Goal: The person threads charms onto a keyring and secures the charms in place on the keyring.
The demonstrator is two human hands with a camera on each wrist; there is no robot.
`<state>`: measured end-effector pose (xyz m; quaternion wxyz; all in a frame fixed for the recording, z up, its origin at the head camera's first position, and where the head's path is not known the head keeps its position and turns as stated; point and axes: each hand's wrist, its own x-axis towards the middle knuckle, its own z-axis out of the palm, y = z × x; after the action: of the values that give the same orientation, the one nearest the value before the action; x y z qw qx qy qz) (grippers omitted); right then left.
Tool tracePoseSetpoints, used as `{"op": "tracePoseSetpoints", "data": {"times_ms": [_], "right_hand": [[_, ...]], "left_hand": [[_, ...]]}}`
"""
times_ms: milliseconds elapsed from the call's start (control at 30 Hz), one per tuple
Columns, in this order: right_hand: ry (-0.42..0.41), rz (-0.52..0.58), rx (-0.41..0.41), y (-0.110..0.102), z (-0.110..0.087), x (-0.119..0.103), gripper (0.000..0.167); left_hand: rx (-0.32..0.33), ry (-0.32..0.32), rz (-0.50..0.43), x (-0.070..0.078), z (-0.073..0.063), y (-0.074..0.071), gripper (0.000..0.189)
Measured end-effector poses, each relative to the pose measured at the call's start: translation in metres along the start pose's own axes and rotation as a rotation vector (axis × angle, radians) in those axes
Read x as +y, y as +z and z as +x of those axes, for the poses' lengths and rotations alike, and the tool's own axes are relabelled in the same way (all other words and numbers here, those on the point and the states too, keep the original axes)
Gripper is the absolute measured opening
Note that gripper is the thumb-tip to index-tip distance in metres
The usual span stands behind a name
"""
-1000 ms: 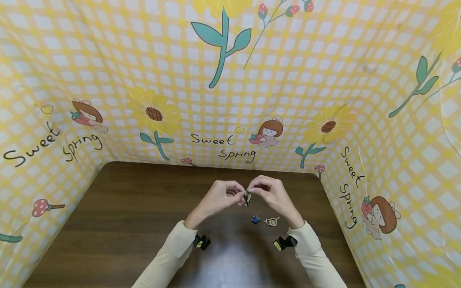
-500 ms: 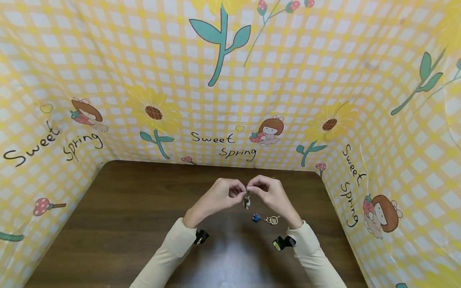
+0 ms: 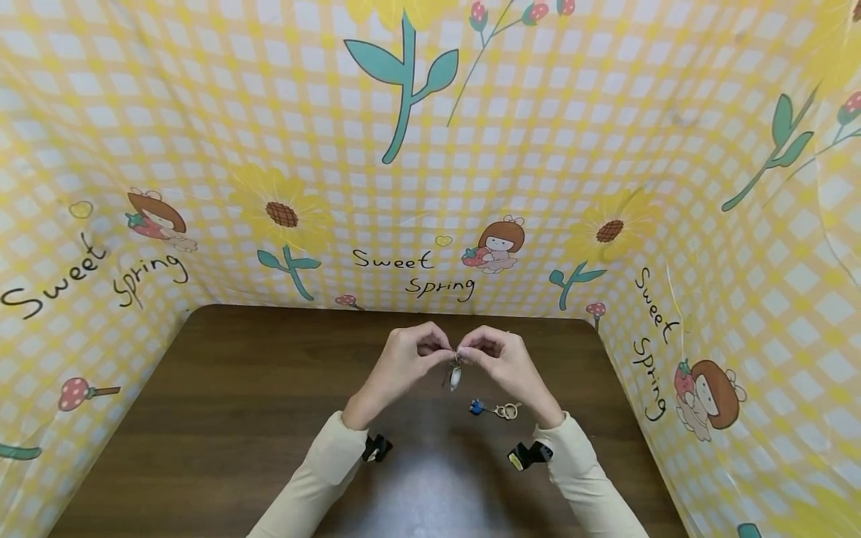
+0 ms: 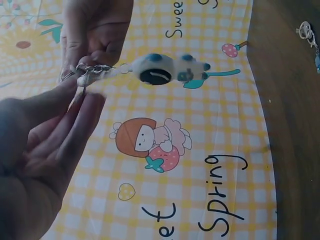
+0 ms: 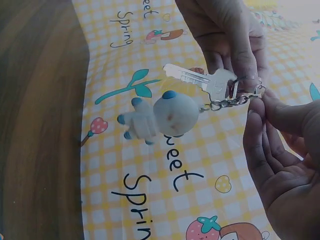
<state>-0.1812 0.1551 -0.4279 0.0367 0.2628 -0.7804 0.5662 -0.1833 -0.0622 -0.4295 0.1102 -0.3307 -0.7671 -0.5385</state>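
My left hand (image 3: pixel 406 362) and right hand (image 3: pixel 501 359) meet fingertip to fingertip above the table, both pinching the metal ring of a keychain. From the ring, a short silver chain (image 5: pixel 227 103) carries a small white figure (image 5: pixel 176 114) with blue ears and feet; its black oval face shows in the left wrist view. A silver key (image 5: pixel 200 80) hangs at the same ring, by the left fingers in the right wrist view. The fingertips partly hide the ring. Below the hands, a second keychain (image 3: pixel 498 410) with a blue charm and gold-coloured rings lies on the table.
The dark brown wooden table (image 3: pixel 222 426) has a yellow checked cloth (image 3: pixel 350 194) with printed flowers standing round its back and sides. Black wrist cameras (image 3: pixel 377 448) sit at the inner side of both cuffs.
The hanging figure and key have swung and turned, and the white figure now shows below the fingers. Left hand has shifted slightly up and left. The keychain on the table stays put.
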Motion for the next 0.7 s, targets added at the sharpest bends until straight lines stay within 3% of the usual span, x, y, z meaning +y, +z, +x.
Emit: {"op": "tracePoseSetpoints", "data": {"times_ms": [100,300,400,700], "right_hand": [[-0.005,0.008,0.005,0.0008,-0.0001,-0.0001,0.009],[0.005,0.013,0.045,0.0023,-0.0015,0.0003,0.004],[0.005,0.016,0.05,0.0032,-0.0022,0.0005,0.005],[-0.01,-0.011,0.056,0.0078,-0.0022,-0.0011,0.003]], "left_hand": [[0.024,0.029,0.037,-0.0005,-0.0008,0.0004,0.007],[-0.055,0.034,0.011,-0.0017,-0.0039,0.0017,0.006],[-0.056,0.031,-0.006,-0.0024,-0.0035,0.0028,0.006],[-0.062,0.032,0.082,-0.0003,-0.0022,0.0021,0.009]]}}
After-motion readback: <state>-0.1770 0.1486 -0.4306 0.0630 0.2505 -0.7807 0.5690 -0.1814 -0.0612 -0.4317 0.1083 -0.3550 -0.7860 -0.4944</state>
